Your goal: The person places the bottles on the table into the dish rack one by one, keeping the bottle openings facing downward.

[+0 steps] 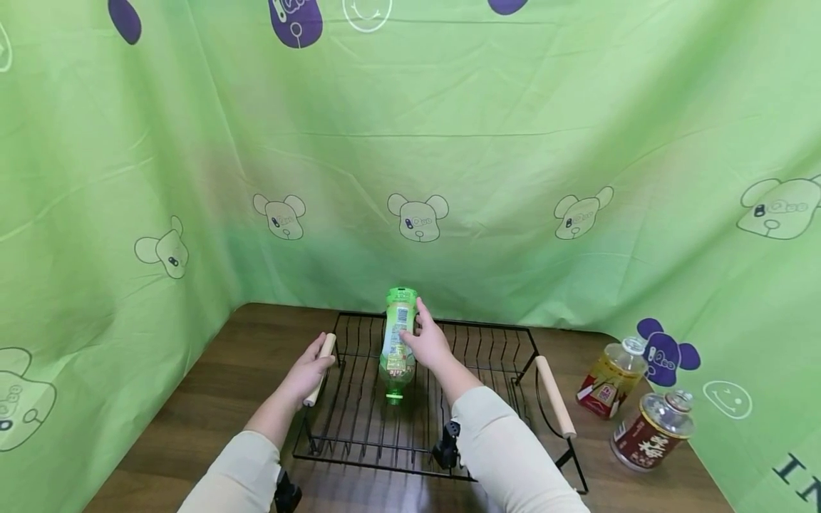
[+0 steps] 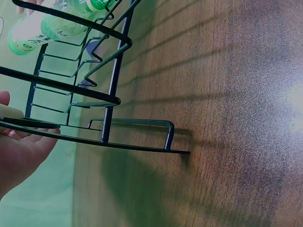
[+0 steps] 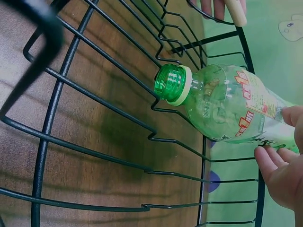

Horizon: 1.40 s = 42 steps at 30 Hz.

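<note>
A black wire dish rack [image 1: 410, 467] with wooden handles stands on the brown table. My left hand [image 1: 309, 374] grips its left wooden handle [image 1: 312, 396]. In the left wrist view, the left hand [image 2: 21, 156] has its thumb and fingers on either side of that handle. My right hand [image 1: 428, 343] holds a green plastic bottle [image 1: 393, 367] bottom up over the middle of the rack. The right wrist view shows the bottle's capless neck [image 3: 170, 84] pointing down at the wires, with the right hand's [image 3: 284, 175] thumb and fingers around the labelled body.
Two clear bottles stand on the table to the right of the rack, one with a yellow and red label [image 1: 606, 381], one with a dark red label [image 1: 648, 438]. The rack's right wooden handle [image 1: 554, 395] sticks up near them. A green printed curtain [image 1: 410, 164] encloses the table.
</note>
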Each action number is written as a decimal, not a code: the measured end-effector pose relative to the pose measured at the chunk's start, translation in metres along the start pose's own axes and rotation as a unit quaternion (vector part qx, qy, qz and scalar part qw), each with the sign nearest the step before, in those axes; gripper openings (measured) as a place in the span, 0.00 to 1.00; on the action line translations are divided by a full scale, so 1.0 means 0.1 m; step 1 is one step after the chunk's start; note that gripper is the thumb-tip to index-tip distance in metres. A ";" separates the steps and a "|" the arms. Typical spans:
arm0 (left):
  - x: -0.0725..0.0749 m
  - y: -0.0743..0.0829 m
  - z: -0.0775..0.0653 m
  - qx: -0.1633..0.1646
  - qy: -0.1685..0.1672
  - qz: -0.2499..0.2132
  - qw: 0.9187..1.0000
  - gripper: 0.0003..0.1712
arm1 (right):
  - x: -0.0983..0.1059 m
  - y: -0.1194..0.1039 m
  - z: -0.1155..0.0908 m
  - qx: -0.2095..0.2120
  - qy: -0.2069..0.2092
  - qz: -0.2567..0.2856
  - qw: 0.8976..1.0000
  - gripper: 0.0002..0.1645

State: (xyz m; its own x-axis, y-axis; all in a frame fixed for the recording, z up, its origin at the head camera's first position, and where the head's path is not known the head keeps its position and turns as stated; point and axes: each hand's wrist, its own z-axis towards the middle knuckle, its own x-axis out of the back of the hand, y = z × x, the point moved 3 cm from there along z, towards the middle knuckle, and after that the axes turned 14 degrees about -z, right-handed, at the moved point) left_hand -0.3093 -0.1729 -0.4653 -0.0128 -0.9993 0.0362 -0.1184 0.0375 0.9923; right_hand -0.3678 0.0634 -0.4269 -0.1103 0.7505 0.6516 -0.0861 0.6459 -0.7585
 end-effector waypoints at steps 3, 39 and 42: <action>0.01 -0.02 -0.02 0.005 -0.008 -0.010 1.000 0.40 | 0.00 0.01 -0.02 0.000 -0.002 -0.001 1.000 0.49; 0.05 -0.13 -0.19 0.015 -0.052 -0.067 0.996 0.43 | 1.74 0.68 -1.49 0.053 0.163 -0.014 0.985 0.51; 0.04 -0.13 -0.19 0.016 -0.053 -0.066 0.996 0.43 | 1.84 0.81 -1.65 0.045 0.203 -0.024 0.978 0.53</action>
State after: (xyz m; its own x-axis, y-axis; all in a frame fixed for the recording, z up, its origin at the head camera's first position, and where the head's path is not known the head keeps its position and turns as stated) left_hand -0.2892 -0.1775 -0.4759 -0.1002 -0.9890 -0.1084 -0.1580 -0.0918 0.9832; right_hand -0.2319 0.2766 -0.3675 0.2974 0.7248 0.6215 -0.1697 0.6807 -0.7127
